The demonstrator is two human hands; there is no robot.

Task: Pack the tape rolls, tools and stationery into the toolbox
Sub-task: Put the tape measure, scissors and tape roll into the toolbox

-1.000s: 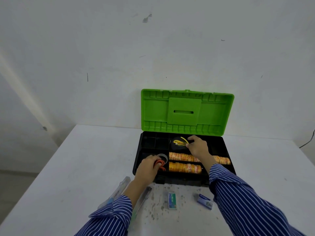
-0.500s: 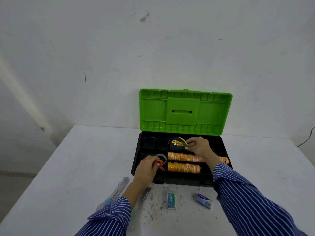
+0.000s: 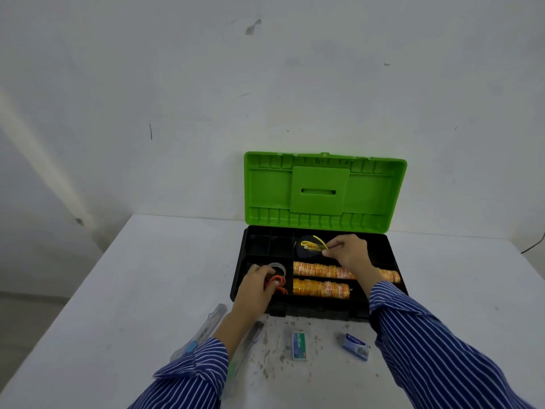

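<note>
The toolbox (image 3: 309,311) is black with a green lid (image 3: 324,191); the tape rolls (image 3: 321,287) are orange; the sleeves (image 3: 436,349) are blue with white stripes.

Two small back-left compartments (image 3: 269,245) of the toolbox (image 3: 236,286) lie unoccupied; its upright green lid (image 3: 324,191) blocks approach from behind.

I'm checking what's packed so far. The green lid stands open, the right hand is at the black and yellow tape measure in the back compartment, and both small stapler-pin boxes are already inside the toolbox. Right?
Not quite. In the head view both small boxes lie on the table in front of the toolbox, not inside. The green lid does stand open, and the right hand is at the tape measure.
</note>
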